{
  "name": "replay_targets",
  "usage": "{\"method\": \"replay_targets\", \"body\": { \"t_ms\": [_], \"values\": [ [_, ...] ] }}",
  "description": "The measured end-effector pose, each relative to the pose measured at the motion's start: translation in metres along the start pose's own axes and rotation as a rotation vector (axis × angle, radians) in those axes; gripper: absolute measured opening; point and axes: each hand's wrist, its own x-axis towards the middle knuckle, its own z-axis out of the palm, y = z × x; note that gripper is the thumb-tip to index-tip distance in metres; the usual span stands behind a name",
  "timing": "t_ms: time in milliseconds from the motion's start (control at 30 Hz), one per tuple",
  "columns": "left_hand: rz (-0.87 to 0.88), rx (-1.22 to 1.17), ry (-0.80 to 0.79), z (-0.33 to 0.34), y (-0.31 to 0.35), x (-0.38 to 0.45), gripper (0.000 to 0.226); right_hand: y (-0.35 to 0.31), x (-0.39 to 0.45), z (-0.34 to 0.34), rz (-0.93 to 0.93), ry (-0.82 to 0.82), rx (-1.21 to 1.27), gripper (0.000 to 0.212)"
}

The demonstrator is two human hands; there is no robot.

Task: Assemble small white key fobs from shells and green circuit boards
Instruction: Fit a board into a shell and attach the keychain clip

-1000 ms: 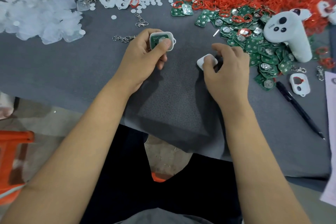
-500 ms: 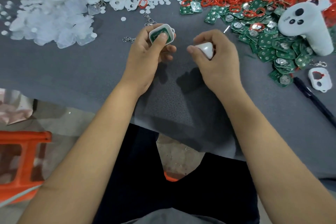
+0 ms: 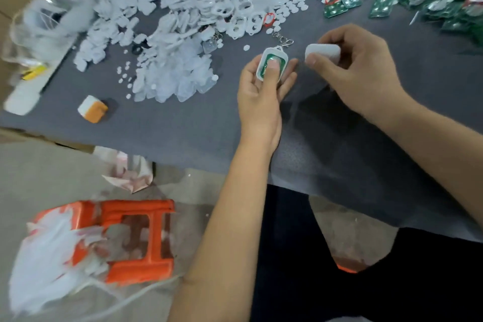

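L hand (image 3: 257, 102) cradling shell (image 3: 271, 65), thumb pressing board (image 3: 269, 66) in; long axis away from body. R fingers (image 3: 312, 59) pinching cover (image 3: 322, 52) just right, apart, nearer.

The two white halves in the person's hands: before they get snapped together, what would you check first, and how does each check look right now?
1. Green circuit board sits inside the open shell: ok.
2. Left hand holds that shell, thumb pressing the board: ok.
3. Right hand grips the white cover: ok.
4. Cover lined up over the shell: not ok, it is off to the side, apart.
5. Board fully seated: cannot tell, thumb hides it.
6. Keychain clear of the seam: cannot tell.
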Motion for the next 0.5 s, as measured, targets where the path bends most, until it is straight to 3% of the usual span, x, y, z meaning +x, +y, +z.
{"method": "replay_targets", "body": {
  "t_ms": [500],
  "values": [
    [0.091, 0.228, -0.047, -0.007, -0.014, -0.003, 0.028, -0.001, -0.01, 0.001, 0.06, -0.076, 0.18, 0.015]
  ]
}}
